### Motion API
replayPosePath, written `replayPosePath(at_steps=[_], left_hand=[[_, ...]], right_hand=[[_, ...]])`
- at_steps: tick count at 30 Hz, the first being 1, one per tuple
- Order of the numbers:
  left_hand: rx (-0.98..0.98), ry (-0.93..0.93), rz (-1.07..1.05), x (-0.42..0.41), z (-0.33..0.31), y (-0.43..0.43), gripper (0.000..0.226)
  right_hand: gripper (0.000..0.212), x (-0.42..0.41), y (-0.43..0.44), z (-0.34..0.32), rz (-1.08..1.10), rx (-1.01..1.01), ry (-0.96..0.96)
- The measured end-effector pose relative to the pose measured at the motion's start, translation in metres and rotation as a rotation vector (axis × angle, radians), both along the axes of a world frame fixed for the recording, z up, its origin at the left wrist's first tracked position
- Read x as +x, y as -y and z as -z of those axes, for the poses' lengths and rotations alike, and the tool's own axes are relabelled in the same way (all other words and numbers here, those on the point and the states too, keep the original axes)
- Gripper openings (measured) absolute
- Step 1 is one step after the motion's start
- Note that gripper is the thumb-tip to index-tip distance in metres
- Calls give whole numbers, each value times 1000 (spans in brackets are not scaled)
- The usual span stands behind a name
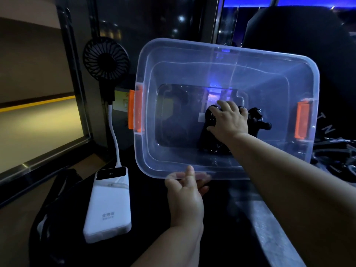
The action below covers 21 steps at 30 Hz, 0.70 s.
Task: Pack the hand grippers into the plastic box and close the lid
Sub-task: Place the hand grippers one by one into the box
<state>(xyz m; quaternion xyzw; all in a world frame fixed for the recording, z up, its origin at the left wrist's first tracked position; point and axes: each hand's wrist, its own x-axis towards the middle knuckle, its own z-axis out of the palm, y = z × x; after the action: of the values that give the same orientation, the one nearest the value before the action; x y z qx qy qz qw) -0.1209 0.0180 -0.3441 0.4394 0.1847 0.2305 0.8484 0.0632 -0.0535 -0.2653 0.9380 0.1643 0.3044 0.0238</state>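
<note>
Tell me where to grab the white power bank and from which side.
Probably its two long edges near the middle, coming from above: the power bank lies flat, and the white cable plugs into its far end, so keep off that end.

dark fabric (pixel 331 125): letters "T N" | power bank (pixel 107 209): print illegible

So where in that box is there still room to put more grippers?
The left half of the plastic box floor is bare, between the left orange latch and the right hand. The right half is crowded: that hand holds black hand grippers there. The left hand grips the near rim.
</note>
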Motion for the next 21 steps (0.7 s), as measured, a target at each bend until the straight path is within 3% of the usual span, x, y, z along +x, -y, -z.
replayPosePath(at_steps=[10, 15, 21], left_hand=[[28, -4, -10, 1, 0, 0, 13], [40, -2, -5, 0, 0, 1, 14], [47, -6, 7, -1, -3, 0, 14]], right_hand=[[64, 7, -3, 1, 8, 25, -48], [81, 0, 3, -1, 31, 9, -68], [79, -16, 14, -4, 23, 68, -77]])
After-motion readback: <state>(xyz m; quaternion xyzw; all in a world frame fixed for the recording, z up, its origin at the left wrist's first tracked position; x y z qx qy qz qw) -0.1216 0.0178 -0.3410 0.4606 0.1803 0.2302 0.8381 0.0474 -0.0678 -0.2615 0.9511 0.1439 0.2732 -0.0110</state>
